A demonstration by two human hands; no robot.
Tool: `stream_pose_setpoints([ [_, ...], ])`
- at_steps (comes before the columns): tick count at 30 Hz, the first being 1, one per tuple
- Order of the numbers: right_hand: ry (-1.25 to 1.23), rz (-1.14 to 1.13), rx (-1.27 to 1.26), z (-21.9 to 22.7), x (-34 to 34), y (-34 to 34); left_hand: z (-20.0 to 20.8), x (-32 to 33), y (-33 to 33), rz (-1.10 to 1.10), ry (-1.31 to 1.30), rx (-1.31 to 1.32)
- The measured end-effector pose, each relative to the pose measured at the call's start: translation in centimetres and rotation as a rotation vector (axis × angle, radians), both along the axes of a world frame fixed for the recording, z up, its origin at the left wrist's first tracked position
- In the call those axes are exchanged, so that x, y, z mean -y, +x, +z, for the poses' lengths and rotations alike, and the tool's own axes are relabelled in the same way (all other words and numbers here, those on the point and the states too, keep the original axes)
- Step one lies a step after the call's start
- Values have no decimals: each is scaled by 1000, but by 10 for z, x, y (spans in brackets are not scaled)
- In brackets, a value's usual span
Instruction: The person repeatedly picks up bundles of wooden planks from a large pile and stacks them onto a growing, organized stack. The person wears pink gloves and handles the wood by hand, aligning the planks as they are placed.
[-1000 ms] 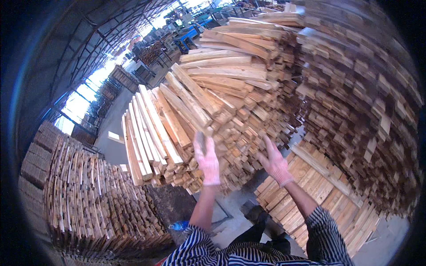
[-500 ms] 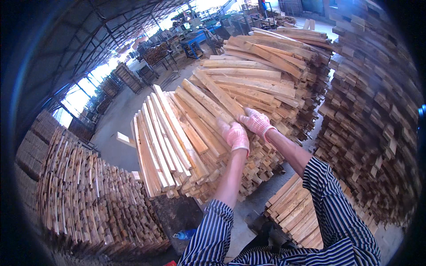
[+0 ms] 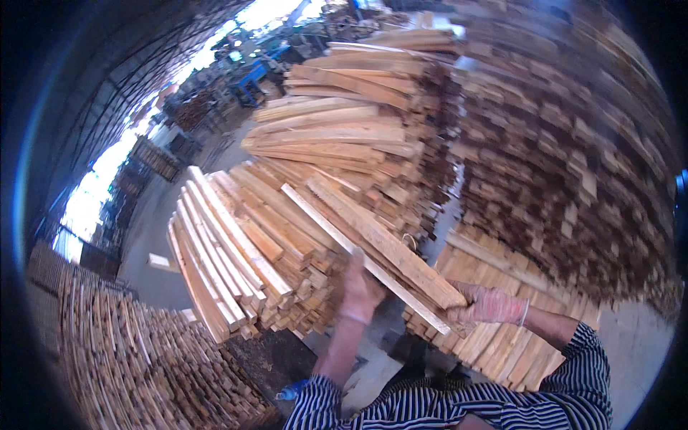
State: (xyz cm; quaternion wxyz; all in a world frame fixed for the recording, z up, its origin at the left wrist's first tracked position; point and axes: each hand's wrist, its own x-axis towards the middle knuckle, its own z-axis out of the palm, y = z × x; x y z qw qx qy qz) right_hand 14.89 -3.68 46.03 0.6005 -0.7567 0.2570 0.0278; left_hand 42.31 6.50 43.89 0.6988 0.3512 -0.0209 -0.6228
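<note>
Now draws long, pale wooden battens (image 3: 390,240) off the tan timber pile (image 3: 304,279), gripping near ends in pink-gloved right hand (image 3: 491,306). Perhaps steadies with pink-gloved left hand (image 3: 360,290), too blurred to tell grip.

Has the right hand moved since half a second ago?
Yes: the right hand shifted rightward, from the fanned slat pile to over the low slat stack.

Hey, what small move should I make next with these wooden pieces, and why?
Perhaps turn the wooden pieces to line up with the low stack of planks: your right hand holds their near ends, and in this view they slant across those planks rather than along them.
</note>
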Motion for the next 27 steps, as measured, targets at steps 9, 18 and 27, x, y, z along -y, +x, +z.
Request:
stream_pose_setpoints([
  [9, -344, -284, 311, -75, 11, -45, -113, 59, -91, -352, -272, 769],
  [18, -81, -873, 146, -203, 6, -130, -186, 103, -215, -618, -336, 1071],
  [27, 107, -1064, 221, -238, -18, -237, -217, 124, -275, -592, -201, 1059],
])
